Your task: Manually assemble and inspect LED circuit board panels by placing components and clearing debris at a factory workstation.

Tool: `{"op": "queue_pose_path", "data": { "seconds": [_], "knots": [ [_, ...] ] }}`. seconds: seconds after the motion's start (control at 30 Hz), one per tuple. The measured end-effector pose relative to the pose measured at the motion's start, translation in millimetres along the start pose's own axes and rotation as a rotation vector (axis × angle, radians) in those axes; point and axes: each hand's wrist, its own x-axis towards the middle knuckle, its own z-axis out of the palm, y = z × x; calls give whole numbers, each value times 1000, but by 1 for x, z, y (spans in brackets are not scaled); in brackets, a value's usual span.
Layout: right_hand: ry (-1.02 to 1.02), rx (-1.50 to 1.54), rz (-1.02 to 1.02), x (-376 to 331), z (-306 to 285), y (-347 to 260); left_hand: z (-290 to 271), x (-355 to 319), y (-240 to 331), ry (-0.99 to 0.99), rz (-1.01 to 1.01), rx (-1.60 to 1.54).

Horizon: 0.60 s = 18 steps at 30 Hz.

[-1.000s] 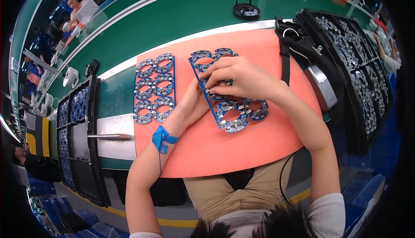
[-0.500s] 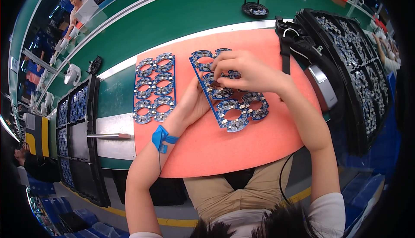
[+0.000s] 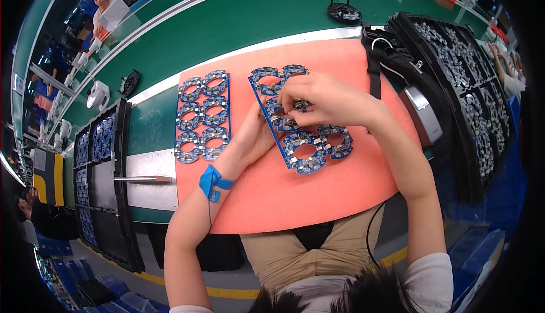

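A green table (image 3: pixel 238 23) runs across the view, and on it, at the near edge, lies a salmon-pink mat (image 3: pixel 318 193) that carries the work. Black trays (image 3: pixel 454 80) of small parts stand along the mat's right edge, more black trays (image 3: pixel 99 171) lie toward the table's left end, and a metal plate (image 3: pixel 150 191) lies just left of the mat.

Two blue panels of ring-shaped circuit boards lie on the mat. The spare panel (image 3: pixel 203 115) rests flat near the mat's left edge, untouched. The worked panel (image 3: pixel 306 142) lies slanted across the mat's middle, its left edge lifted against the left hand (image 3: pixel 252 140), which props it from beneath; its grip is open, palm and fingers merely supporting. The right hand (image 3: pixel 326 100) bends over the panel's middle rings, its grip pinched narrow on a ring board there; whether it holds a loose piece I cannot tell.

The likely trouble: pressing on a propped, tilted panel could flex it, snapping a joint between rings or letting it slide off the supporting palm. A blue wrist strap (image 3: pixel 213 181) circles the left wrist.
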Motion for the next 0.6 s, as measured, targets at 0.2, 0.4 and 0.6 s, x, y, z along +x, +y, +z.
{"op": "queue_pose_path", "data": {
  "seconds": [0.2,0.4,0.6],
  "knots": [
    [124,-75,-97,0,10,11,1,3,-2,76,-11,10],
    [556,-129,165,8,13,45,5,-3,1,100,-43,37],
    [355,361,490,3,14,78,-15,0,-1,-30,-80,-184]
  ]
}}
